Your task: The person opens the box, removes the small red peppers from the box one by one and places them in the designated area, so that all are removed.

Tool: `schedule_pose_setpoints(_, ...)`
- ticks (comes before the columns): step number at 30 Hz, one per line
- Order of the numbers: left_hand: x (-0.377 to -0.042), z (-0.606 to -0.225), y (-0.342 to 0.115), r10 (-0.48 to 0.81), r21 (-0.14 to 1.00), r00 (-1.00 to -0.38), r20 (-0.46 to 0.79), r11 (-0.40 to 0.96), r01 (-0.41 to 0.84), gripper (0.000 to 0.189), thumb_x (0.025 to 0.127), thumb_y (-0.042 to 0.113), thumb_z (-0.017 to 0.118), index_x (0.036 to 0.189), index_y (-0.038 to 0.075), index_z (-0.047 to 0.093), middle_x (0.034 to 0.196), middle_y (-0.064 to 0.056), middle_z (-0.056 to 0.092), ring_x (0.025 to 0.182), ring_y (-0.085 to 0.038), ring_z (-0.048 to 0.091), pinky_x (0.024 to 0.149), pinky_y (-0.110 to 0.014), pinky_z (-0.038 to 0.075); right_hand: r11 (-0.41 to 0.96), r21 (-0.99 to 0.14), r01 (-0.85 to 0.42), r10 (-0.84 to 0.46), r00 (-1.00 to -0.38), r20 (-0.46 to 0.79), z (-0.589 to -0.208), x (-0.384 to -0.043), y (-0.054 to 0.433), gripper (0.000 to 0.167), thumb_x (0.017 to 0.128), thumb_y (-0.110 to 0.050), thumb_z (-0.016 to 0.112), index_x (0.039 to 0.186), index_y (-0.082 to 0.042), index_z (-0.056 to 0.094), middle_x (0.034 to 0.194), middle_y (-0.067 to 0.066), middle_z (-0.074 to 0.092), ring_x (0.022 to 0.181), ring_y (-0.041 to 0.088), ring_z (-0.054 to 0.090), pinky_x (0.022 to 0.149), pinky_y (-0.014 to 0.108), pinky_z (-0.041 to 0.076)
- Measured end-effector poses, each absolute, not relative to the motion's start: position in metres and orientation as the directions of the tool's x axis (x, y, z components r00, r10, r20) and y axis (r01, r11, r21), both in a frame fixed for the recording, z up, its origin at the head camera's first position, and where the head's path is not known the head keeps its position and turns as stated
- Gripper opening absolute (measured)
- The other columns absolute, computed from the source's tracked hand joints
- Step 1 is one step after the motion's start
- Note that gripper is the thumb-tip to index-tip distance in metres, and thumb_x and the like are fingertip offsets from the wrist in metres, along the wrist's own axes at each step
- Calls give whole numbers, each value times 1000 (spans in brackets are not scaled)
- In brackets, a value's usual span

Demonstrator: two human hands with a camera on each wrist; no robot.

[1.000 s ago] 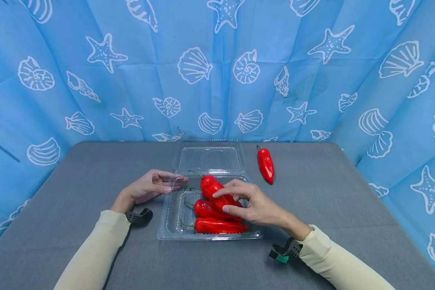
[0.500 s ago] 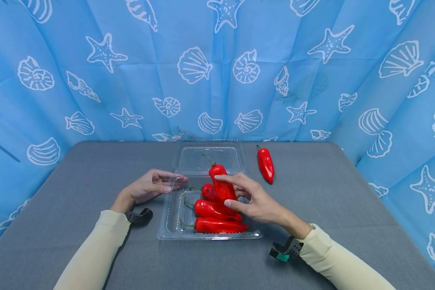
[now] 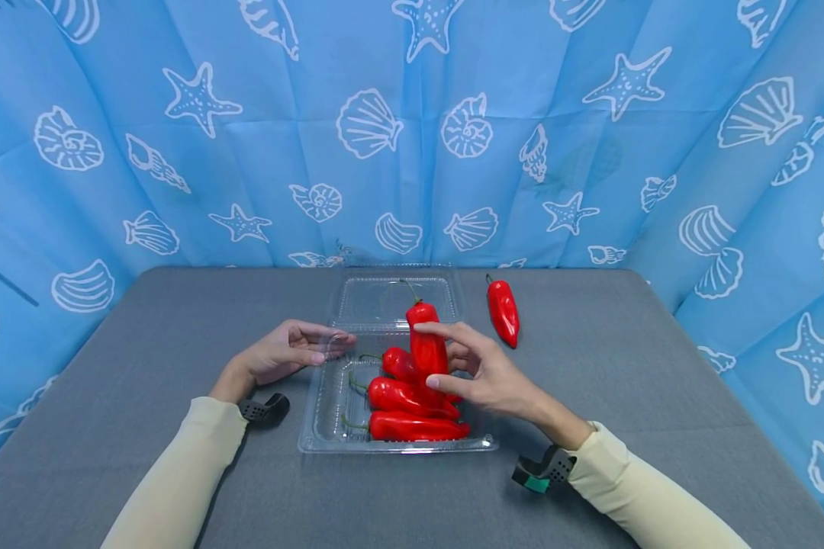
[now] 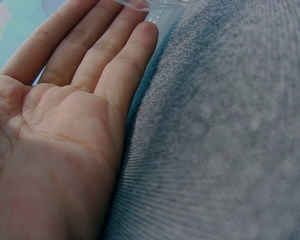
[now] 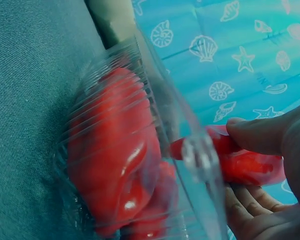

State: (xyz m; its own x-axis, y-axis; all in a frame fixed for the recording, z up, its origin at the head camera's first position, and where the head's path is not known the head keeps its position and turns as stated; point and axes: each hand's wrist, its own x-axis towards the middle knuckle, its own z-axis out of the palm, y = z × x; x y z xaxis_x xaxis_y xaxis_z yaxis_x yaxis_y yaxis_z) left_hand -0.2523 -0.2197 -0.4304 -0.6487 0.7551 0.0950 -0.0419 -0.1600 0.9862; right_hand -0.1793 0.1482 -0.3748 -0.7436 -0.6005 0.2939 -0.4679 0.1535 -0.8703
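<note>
My right hand [image 3: 481, 374] pinches a red pepper [image 3: 429, 352] between thumb and fingers, its green stem pointing up and back. It is held over a clear plastic clamshell container [image 3: 320, 415]. Inside lie three more red peppers side by side: a rear pepper [image 3: 397, 364], partly hidden by the held one, a middle pepper [image 3: 401, 396] and a front pepper [image 3: 419, 427]. In the right wrist view the held pepper [image 5: 252, 167] shows beyond the container's ribbed wall. My left hand [image 3: 284, 354] has its fingers straight, fingertips at the container's left rear edge; the left wrist view shows a bare palm [image 4: 55, 140].
The container's lid [image 3: 394, 296] lies folded back behind the base. Another red pepper [image 3: 503, 314] rests on the grey table [image 3: 590, 358] at the back right. A blue curtain [image 3: 281, 137] with white shell and starfish prints hangs behind the table.
My right hand has tilted the red pepper from lying slantwise to nearly upright and raised its stem end, shifting it slightly right. The left hand and the container have stayed in place.
</note>
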Motion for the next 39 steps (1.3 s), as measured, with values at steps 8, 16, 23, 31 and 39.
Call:
schedule_pose_setpoints(8, -253, -431, -220, 759, 986, -644, 96, -159, -40, 50, 94, -2, 64, 142, -11, 51, 144, -21, 56, 136, -28, 52, 112, -40, 41, 133, -888, -441, -565, -770, 297, -373, -181, 150, 70, 87, 1, 74, 150, -11, 47, 138, 17, 54, 100, 29, 68, 91, 44, 59)
schedule_pose_setpoints(16, -254, -431, -221, 765, 986, -636, 103, -163, -37, 49, 94, -3, 64, 141, -11, 51, 144, -23, 55, 136, -30, 51, 113, -39, 41, 126, -895, -429, -519, -797, 309, -371, -185, 153, 71, 85, -1, 76, 149, -12, 48, 141, 15, 52, 112, 33, 64, 90, 46, 60)
schedule_pose_setpoints(23, -253, -431, -220, 764, 987, -639, 95, -156, -40, 49, 94, -2, 64, 141, -10, 52, 144, -23, 56, 136, -30, 52, 112, -40, 42, 103, -901, -421, -494, -808, 321, -368, -189, 156, 71, 85, 0, 76, 148, -12, 47, 143, 15, 49, 116, 37, 61, 88, 42, 61)
schedule_pose_setpoints(31, -254, -432, -221, 766, 987, -635, 100, -156, -33, 49, 94, -3, 63, 141, -9, 52, 143, -21, 57, 136, -29, 52, 113, -40, 42, 128, -902, -413, -465, -828, 313, -363, -192, 160, 72, 84, 0, 77, 148, -15, 47, 141, 13, 47, 121, 38, 56, 88, 47, 60)
schedule_pose_setpoints(39, -254, -431, -220, 762, 988, -641, 92, -149, -36, 49, 94, -3, 64, 141, -10, 52, 143, -20, 57, 136, -28, 53, 113, -39, 42, 183, -888, -422, -428, -847, 314, -360, -196, 165, 77, 80, 1, 80, 148, -14, 46, 144, 15, 45, 125, 40, 53, 88, 48, 60)
